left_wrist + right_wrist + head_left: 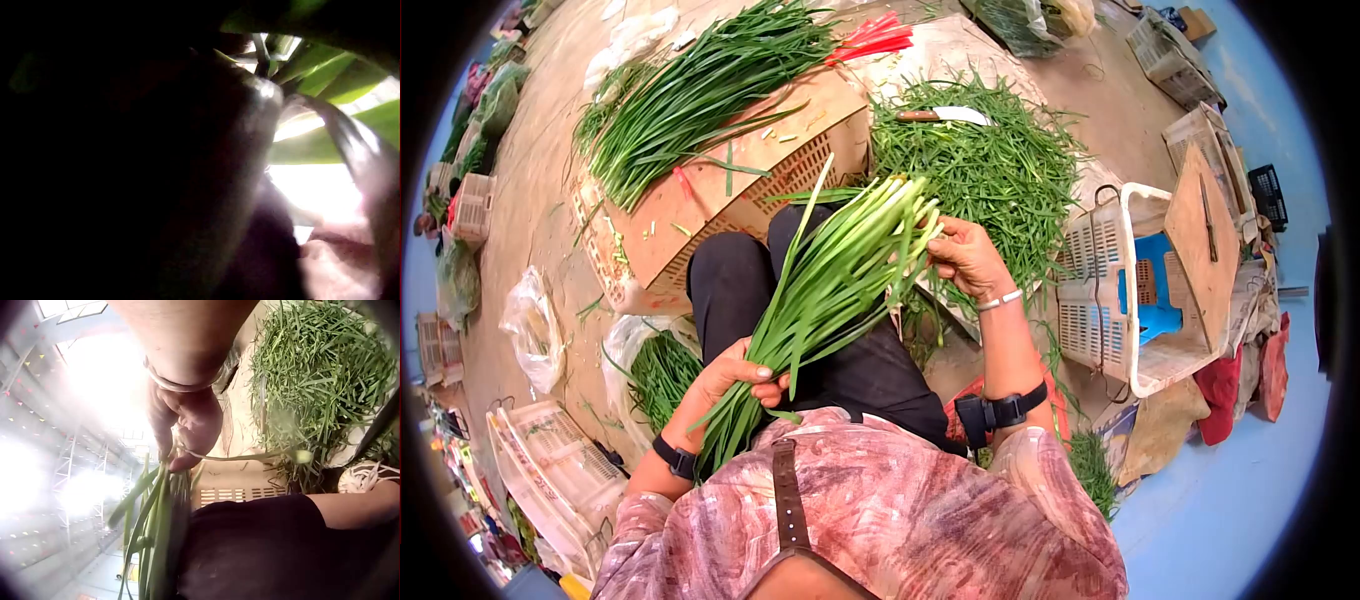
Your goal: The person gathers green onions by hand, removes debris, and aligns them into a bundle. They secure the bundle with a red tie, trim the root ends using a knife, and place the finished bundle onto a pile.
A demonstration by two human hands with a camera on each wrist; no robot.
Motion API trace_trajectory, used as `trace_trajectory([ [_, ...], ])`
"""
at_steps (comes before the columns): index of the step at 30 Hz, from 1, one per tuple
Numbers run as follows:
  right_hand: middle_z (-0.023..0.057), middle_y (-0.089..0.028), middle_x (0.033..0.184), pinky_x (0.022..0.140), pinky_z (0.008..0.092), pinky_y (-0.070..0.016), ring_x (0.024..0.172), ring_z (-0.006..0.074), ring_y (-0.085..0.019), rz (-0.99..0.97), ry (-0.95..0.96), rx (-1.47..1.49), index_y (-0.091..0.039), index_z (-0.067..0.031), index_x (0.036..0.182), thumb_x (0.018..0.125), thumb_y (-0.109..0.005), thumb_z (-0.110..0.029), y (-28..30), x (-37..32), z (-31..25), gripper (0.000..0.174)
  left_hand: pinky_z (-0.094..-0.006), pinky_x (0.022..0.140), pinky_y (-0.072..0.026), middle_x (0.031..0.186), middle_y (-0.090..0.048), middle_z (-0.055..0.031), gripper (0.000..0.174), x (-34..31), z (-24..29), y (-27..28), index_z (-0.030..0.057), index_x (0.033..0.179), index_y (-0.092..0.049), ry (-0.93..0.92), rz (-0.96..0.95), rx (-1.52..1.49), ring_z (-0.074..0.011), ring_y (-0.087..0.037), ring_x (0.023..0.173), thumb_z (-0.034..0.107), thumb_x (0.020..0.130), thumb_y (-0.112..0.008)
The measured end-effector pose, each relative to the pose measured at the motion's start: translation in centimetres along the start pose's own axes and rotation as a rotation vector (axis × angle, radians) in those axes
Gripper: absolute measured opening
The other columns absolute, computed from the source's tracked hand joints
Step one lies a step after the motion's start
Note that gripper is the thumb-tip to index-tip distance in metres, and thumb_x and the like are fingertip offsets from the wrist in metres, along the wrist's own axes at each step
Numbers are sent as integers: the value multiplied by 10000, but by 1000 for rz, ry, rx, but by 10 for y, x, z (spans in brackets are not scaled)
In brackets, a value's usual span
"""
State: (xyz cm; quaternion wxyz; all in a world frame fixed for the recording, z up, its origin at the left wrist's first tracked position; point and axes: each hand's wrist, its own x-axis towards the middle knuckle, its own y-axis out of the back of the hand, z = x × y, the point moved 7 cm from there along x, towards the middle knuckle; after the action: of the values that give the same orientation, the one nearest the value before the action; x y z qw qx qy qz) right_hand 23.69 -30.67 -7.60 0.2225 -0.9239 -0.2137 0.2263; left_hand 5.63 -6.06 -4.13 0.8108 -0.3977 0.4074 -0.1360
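A bundle of long green stalks with pale ends (840,270) lies slantwise above the person's lap. The left hand (745,375) grips its leafy lower part, thumb on top. At the pale upper end, the right hand (968,258) pinches stalks between thumb and fingers. In the right wrist view, the right hand (187,422) holds stalk ends, and one thin stalk (244,457) sticks out sideways. The left wrist view is mostly dark, with green leaves (325,75) at the upper right.
An upturned crate with a board (700,225) carries a pile of green stalks (710,90) and red strips (875,38). Loose cut greens (980,170) with a knife (960,115) lie beyond the lap. A white crate (1135,290) stands right; a plastic bag (632,360) of greens lies left.
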Motion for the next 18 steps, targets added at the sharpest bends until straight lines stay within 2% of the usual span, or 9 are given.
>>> trace_trajectory([
  [3,55,-613,746,400,140,-350,560,79,-554,-19,-48,7,-575,47,1021,798,-622,-26,3,0,-4,239,-260,486,-343,821,-543,-182,448,-2,0,-6,3,1119,-475,25,-47,-107,-101,-411,493,53,715,-663],
  [6,-13,-484,621,399,201,-335,455,39,-369,-88,19,223,-589,4,864,864,-531,-110,20,5,-8,128,-253,477,-339,808,-532,-175,452,-1,0,-8,7,1124,-469,30,-28,-99,-99,-409,497,72,724,-669],
  [9,-28,-453,590,406,196,-334,416,42,-350,154,210,574,-595,-37,849,866,-526,-168,45,4,-32,149,-257,480,-345,809,-528,-177,450,1,0,-5,4,1119,-468,34,-29,-88,-104,-413,505,78,725,-670],
  [10,3,-536,644,414,206,-365,445,29,-382,-28,248,591,-598,-36,896,850,-550,-164,51,9,-40,144,-261,488,-356,809,-525,-178,447,0,-1,-4,-3,1108,-470,41,-22,-88,-111,-418,510,82,721,-675],
  [11,3,-536,644,414,206,-365,445,29,-382,-27,250,592,-598,-36,896,850,-550,-164,32,5,-52,144,-261,488,-356,809,-525,-178,447,1,-1,-4,-3,1108,-470,43,-22,-85,-111,-418,510,82,721,-675],
  [13,56,-602,752,477,241,-420,558,59,-490,225,116,-242,-566,7,996,802,-638,-177,2,4,-61,277,-266,496,-367,817,-525,-178,443,3,-1,-5,-9,1093,-477,40,-19,-59,-115,-422,513,92,715,-686],
  [15,126,-632,839,609,299,-486,658,142,-577,338,198,-928,-548,46,1025,739,-695,-176,-18,17,-53,391,-268,495,-369,815,-530,-176,430,4,-1,-8,-10,1083,-483,45,10,-34,-117,-427,511,82,714,-684],
  [17,259,-615,853,752,387,-487,823,380,-613,356,204,-1168,-524,73,1030,664,-676,-155,-33,23,-51,457,-269,495,-371,812,-535,-174,417,4,-1,-7,-10,1074,-489,37,39,-9,-120,-432,509,72,713,-682],
  [18,262,-614,851,754,400,-485,828,385,-609,381,217,-1214,-520,73,1029,665,-659,-139,-32,28,-47,444,-268,494,-373,803,-543,-169,402,6,-1,-6,-10,1066,-494,33,35,23,-121,-439,507,55,712,-674],
])
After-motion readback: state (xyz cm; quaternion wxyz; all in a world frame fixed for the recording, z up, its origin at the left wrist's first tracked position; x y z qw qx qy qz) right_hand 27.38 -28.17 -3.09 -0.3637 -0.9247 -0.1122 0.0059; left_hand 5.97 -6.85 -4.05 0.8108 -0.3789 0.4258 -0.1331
